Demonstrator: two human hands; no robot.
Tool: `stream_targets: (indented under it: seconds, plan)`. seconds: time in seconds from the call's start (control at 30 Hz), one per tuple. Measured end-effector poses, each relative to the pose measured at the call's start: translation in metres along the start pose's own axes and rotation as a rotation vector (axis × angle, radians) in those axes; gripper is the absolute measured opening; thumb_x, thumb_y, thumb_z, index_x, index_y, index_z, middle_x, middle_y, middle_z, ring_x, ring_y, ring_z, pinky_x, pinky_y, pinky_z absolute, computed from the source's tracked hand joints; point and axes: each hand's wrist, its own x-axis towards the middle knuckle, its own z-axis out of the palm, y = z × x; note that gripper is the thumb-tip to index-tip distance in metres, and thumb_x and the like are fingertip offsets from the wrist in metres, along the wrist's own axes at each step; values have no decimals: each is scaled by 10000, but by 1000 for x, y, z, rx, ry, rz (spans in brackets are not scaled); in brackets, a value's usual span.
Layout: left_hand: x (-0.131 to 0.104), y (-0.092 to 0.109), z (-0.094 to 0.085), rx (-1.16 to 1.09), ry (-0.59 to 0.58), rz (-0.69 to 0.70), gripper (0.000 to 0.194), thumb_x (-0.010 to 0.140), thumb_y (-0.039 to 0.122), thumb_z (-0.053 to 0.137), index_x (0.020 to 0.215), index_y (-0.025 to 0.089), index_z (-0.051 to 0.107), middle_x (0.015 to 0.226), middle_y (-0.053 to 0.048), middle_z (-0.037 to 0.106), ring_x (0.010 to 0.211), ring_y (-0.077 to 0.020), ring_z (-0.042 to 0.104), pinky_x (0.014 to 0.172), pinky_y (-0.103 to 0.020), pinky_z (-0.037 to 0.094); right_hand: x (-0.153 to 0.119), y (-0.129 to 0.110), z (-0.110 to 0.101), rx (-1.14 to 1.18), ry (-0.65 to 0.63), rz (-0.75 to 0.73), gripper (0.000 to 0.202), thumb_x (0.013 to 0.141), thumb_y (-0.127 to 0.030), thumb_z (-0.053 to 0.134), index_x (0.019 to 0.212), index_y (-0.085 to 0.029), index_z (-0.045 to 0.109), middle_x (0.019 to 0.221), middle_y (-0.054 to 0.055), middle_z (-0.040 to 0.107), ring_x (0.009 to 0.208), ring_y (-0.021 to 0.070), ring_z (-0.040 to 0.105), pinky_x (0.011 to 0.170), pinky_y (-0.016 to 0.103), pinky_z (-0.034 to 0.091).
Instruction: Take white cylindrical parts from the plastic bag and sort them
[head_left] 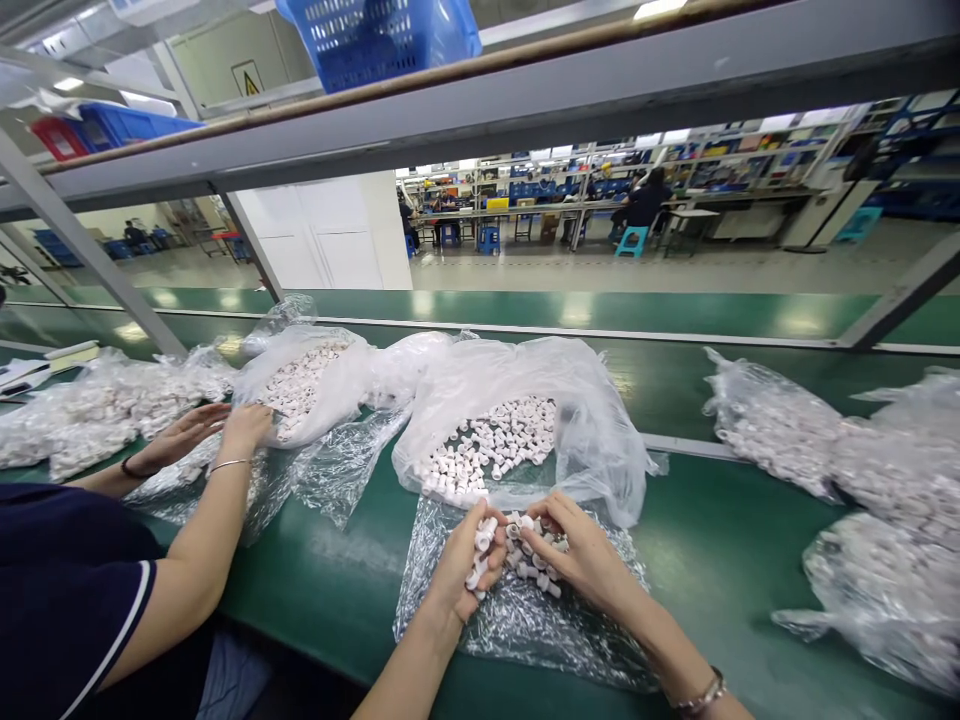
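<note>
My left hand is curled around several small white plastic fittings, which look like short tubes with a collar. Just beside it, my right hand has its thumb and fingers bent together at a white fitting, over a small pile of the same fittings. That pile rests on a clear plastic bag spread on the green bench. Behind both hands, a large translucent bag gapes open, with many loose white fittings inside its mouth.
At my left, a co-worker's hands reach to another open bag of fittings. Filled clear bags lie at the right, others at the far left. Above the green bench runs a shelf with a blue basket.
</note>
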Motion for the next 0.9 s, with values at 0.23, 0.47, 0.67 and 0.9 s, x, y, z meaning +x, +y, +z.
stream_targets:
  seconds: [0.23, 0.47, 0.67, 0.9]
  plan:
    - [-7, 3, 4, 82, -47, 33, 451, 845, 551, 656, 928, 108, 655, 688, 10, 558, 390, -19, 381, 282, -130, 207, 1, 4, 1, -141, 34, 0, 90, 970, -311, 542, 962, -225, 566, 912, 33, 578, 805, 213, 589, 659, 318, 442]
    - [-9, -4, 11, 277, -17, 45, 630, 849, 656, 574, 1059, 73, 687, 515, 31, 514, 303, -32, 330, 267, -148, 197, -2, -12, 1, 27, 8, -46, 110, 975, -320, 563, 1044, -243, 602, 899, 27, 572, 806, 205, 579, 682, 314, 455]
    - [-10, -7, 13, 356, 22, 86, 626, 825, 673, 594, 1018, 85, 683, 663, -10, 587, 377, -45, 436, 270, -133, 246, -5, -15, 12, -77, -33, -88, 221, 916, -289, 639, 1127, -234, 602, 888, 31, 539, 791, 221, 561, 650, 318, 446]
    - [-10, -5, 15, 352, 12, 67, 589, 845, 662, 572, 947, 92, 676, 509, 21, 520, 323, -45, 354, 269, -144, 221, -4, -19, 8, 60, -43, -48, 114, 964, -304, 568, 1054, -239, 594, 897, 27, 533, 780, 202, 543, 652, 311, 439]
